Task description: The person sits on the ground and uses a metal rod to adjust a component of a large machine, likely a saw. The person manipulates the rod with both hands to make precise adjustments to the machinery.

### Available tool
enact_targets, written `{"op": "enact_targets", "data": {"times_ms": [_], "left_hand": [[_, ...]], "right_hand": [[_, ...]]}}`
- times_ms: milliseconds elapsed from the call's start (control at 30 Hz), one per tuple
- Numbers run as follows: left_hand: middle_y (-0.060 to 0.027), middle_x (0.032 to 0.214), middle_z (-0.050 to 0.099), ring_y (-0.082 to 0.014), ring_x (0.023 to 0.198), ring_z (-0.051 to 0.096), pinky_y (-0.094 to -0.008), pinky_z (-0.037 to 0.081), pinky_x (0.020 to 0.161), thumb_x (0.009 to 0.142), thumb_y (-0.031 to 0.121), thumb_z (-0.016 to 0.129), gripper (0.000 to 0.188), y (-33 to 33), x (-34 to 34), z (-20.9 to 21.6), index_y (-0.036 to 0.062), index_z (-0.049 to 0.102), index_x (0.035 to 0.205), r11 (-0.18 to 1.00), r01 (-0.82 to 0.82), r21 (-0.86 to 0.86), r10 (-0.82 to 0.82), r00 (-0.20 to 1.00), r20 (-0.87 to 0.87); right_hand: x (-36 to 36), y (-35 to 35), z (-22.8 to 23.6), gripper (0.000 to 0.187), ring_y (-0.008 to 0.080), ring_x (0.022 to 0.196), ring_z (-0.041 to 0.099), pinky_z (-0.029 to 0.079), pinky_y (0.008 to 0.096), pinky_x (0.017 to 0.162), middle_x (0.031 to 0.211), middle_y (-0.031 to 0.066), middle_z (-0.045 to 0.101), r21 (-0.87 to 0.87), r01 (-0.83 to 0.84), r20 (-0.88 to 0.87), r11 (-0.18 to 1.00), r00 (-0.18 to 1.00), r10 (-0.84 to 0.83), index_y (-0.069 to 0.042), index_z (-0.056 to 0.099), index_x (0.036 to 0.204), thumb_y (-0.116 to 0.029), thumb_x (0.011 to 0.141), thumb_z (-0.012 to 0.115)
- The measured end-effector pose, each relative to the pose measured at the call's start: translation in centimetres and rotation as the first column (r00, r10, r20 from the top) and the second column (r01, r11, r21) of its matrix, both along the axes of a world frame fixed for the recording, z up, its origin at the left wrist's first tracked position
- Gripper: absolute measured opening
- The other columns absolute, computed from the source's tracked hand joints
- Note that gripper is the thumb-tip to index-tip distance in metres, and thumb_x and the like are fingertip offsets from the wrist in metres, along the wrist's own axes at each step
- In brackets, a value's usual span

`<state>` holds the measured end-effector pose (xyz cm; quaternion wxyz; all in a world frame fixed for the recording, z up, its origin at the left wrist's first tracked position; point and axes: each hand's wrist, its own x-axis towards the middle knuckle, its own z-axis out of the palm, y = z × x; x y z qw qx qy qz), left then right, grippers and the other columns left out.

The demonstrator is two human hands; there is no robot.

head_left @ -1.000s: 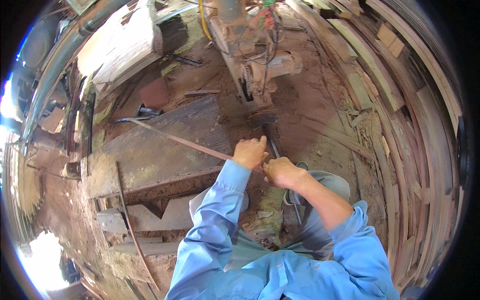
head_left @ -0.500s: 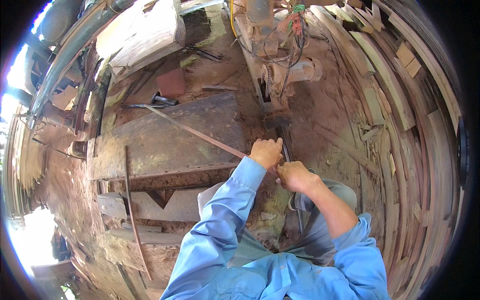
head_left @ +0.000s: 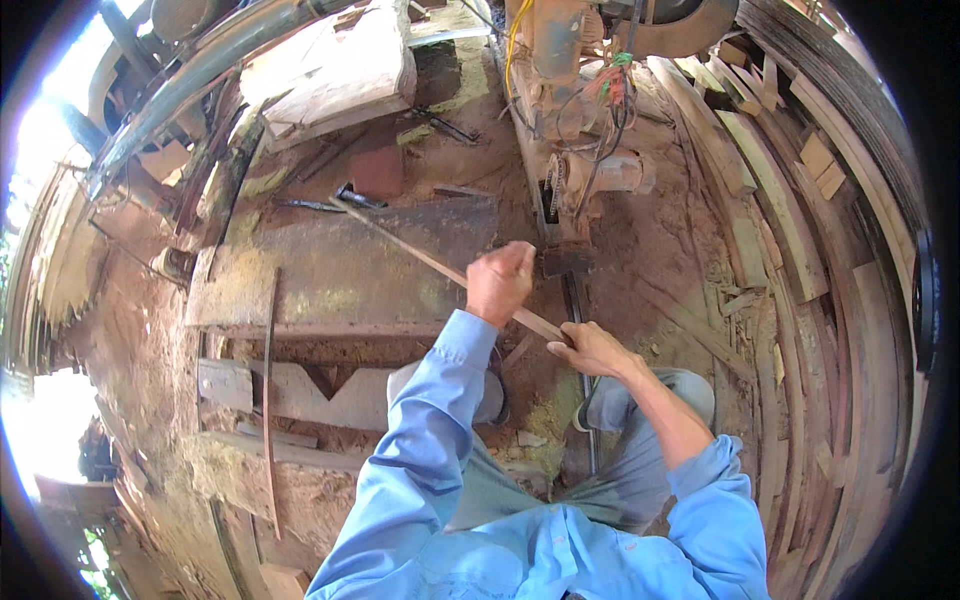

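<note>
A long, thin wooden strip (head_left: pixel 400 246) runs slantwise from beside a hammer (head_left: pixel 359 196) to my right hand (head_left: pixel 592 349). The fingers of that hand are closed around its near end, with the thumb along it. Over the strip, a short way further up, is my left hand (head_left: pixel 500 284), closed in a fist and slightly blurred. It covers part of the strip, and what its fingers hold, if anything, is hidden. Below the strip lies a wide, dusty wooden slab (head_left: pixel 330 275). A dark metal rail (head_left: pixel 575 300) passes just beyond my right hand.
A rusty machine (head_left: pixel 560 90) with cables and a chain stands ahead. Long boards (head_left: pixel 775 190) are stacked along the right. A pale slab (head_left: pixel 345 95) lies at the far left. Nearer, there are a notched board (head_left: pixel 340 405) and another thin strip (head_left: pixel 269 420).
My left hand has moved left and up along the strip, away from my right hand. More of the strip's near end now shows between them. The view has shifted slightly.
</note>
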<state>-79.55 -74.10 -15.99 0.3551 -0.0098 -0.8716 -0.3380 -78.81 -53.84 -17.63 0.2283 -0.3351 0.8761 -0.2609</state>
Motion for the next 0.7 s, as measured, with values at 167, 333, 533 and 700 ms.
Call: {"op": "enact_targets", "data": {"times_ms": [167, 333, 533, 700], "left_hand": [[-0.0156, 0.08, 0.067, -0.0329, 0.073, 0.065, -0.0403, 0.051, 0.065, 0.086, 0.015, 0.062, 0.014, 0.1, 4.7, 0.4, 0.0019, 0.066, 0.085, 0.956, -0.138, 0.261, 0.136, 0.99, 0.024], [-0.0146, 0.086, 0.068, -0.0324, 0.082, 0.064, -0.0393, 0.051, 0.073, 0.085, 0.013, 0.063, 0.011, 0.2, 6.6, -0.2, 0.0027, 0.068, 0.085, 0.96, -0.17, 0.222, 0.191, 0.979, -0.076], [-0.0155, 0.084, 0.068, -0.0351, 0.078, 0.066, -0.0416, 0.052, 0.067, 0.085, 0.02, 0.064, 0.018, 1.3, 5.7, -2.2, 0.0024, 0.068, 0.087, 0.979, 0.007, 0.204, -0.03, 0.993, 0.112], [-0.0175, 0.086, 0.067, -0.0365, 0.083, 0.066, -0.0472, 0.052, 0.073, 0.084, 0.035, 0.061, 0.032, 1.5, 6.1, -6.8, 0.0055, 0.064, 0.096, 0.892, 0.351, -0.285, -0.076, 0.737, 0.671]], "right_hand": [[5.0, -2.0, -3.6, 0.048, 0.0467, 0.072, 0.06, 0.044, 0.0497, 0.062, 0.072, 0.0272, 0.061, -0.118, 0.114, 0.05, 0.986, 0.993, -0.109, 0.004, 0.056, 0.08, -0.042, 0.095, 0.051], [9.5, -3.5, -5.0, 0.045, 0.0516, 0.078, 0.058, 0.044, 0.0549, 0.066, 0.077, 0.0329, 0.06, -0.223, 0.199, 0.116, 0.954, 0.977, -0.177, 0.003, 0.054, 0.088, -0.041, 0.097, 0.046], [8.6, -3.1, -9.9, 0.043, 0.0529, 0.089, 0.056, 0.041, 0.0569, 0.074, 0.086, 0.0356, 0.059, -0.041, 0.138, 0.073, 0.99, 0.988, -0.134, 0.006, 0.051, 0.095, -0.036, 0.099, 0.041], [9.1, -3.0, -11.3, 0.041, 0.0537, 0.091, 0.057, 0.044, 0.0578, 0.078, 0.089, 0.0367, 0.06, -0.005, 0.076, 0.122, 0.997, 0.99, -0.075, 0.006, 0.049, 0.099, -0.035, 0.098, 0.041]]}}
